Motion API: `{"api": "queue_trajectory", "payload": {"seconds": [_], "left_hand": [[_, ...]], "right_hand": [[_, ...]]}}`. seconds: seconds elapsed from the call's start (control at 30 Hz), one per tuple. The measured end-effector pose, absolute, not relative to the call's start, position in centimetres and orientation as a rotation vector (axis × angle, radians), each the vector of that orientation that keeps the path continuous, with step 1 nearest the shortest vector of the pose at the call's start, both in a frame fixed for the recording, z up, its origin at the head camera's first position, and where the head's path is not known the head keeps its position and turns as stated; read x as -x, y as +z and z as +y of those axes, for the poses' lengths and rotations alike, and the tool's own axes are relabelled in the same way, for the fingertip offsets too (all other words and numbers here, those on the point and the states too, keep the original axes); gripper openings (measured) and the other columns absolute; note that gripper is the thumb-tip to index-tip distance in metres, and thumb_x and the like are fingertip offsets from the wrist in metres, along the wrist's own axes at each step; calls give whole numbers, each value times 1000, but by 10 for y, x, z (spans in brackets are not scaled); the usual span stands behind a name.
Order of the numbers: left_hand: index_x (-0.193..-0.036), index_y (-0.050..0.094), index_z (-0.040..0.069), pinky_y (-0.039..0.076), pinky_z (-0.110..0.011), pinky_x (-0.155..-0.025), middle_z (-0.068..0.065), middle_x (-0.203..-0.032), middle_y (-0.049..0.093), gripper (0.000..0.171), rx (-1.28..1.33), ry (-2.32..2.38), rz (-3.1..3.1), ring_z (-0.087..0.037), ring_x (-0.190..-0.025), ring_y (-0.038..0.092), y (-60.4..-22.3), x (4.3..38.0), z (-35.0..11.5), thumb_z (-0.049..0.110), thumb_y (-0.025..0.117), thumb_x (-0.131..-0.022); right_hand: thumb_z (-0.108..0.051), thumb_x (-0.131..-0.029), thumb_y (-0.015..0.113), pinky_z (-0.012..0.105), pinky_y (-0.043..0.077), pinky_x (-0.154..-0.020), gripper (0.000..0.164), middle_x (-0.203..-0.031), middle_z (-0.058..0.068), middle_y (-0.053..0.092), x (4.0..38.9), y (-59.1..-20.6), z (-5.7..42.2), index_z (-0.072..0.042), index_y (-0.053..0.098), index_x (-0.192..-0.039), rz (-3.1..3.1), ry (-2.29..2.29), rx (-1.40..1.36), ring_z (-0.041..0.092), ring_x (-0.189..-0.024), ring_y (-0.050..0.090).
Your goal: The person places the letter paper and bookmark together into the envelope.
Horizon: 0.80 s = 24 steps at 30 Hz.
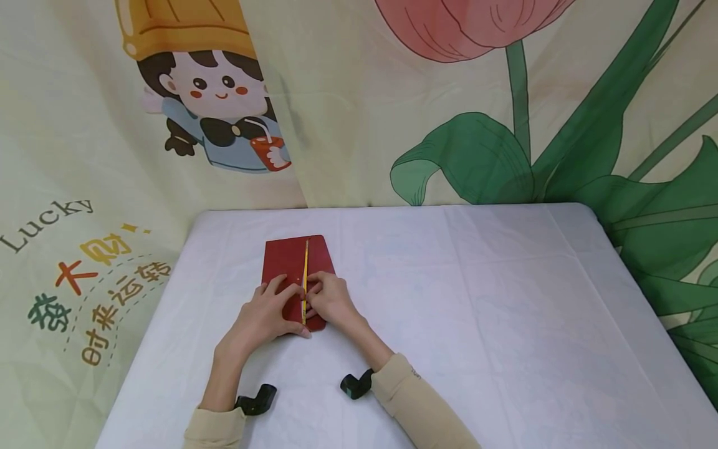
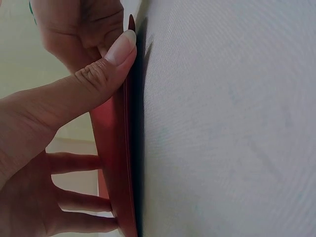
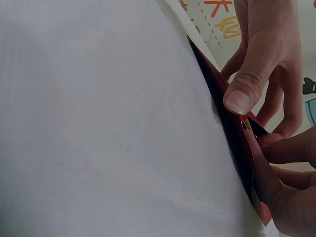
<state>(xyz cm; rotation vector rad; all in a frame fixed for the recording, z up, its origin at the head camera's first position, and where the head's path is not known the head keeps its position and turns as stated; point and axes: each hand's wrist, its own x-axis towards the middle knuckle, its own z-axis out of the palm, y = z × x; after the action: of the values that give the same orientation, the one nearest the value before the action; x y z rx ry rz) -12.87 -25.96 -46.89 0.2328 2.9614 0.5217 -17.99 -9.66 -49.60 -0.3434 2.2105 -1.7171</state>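
A flat red envelope (image 1: 285, 257) lies near the left of the white table, its flap (image 1: 320, 252) with rounded corners turned to the right. Along the line between body and flap runs a narrow yellow strip (image 1: 306, 259) with dark marks. My left hand (image 1: 258, 321) spans the body: fingertips rest on its upper face, while the thumb (image 2: 121, 49) presses at the near edge. On the flap side, my right hand (image 1: 333, 300) pinches the envelope close to the strip with curled fingers. In the right wrist view, the envelope's near edge (image 3: 229, 131) bows up, with dark shadow beneath.
A white cloth (image 1: 477, 312) covers the table. Black wrist-worn devices (image 1: 258, 400) sit at both wrists, near the cloth. Behind the table hangs a printed curtain (image 1: 348, 125) with a cartoon figure, a pink flower and green leaves.
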Motion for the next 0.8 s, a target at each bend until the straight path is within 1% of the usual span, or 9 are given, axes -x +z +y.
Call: {"api": "queue_trajectory", "payload": {"seconds": [0.17,0.4,0.47,0.6,0.8], "left_hand": [[-120,62,23,49,-77,-83,-29,-151,41,66,-242,520,2967,-64,-130,41,-469,128,-259,51,93,-69],[-123,62,21,49,-77,-82,-29,-152,41,69,-245,520,2969,-65,-130,41,-469,128,-260,51,93,-69],[-125,62,20,49,-77,-83,-29,-152,40,71,-243,517,2968,-65,-130,41,-469,128,-260,51,93,-69],[-127,62,20,49,-78,-84,-29,-152,40,71,-239,513,2966,-65,-131,40,-469,128,-260,50,93,-70],[-126,62,20,48,-78,-86,-29,-153,40,70,-233,516,2961,-65,-132,39,-468,128,-259,48,93,-70]], "right_hand": [[9,-94,62,26,59,-52,35,-80,11,69,180,-496,-98,9,63,-128,2206,-1729,353,16,-57,69],[13,-92,56,29,61,-55,38,-86,17,72,181,-496,-98,11,62,-129,2128,-1767,366,22,-63,74],[14,-91,55,30,61,-56,39,-87,17,72,182,-497,-98,11,62,-130,2110,-1774,369,23,-63,75],[13,-92,55,30,62,-57,39,-88,16,72,184,-500,-98,10,61,-131,2067,-1800,358,22,-64,75],[10,-93,59,31,62,-59,38,-90,15,75,185,-503,-97,8,63,-131,2033,-1820,327,23,-67,76]]}}
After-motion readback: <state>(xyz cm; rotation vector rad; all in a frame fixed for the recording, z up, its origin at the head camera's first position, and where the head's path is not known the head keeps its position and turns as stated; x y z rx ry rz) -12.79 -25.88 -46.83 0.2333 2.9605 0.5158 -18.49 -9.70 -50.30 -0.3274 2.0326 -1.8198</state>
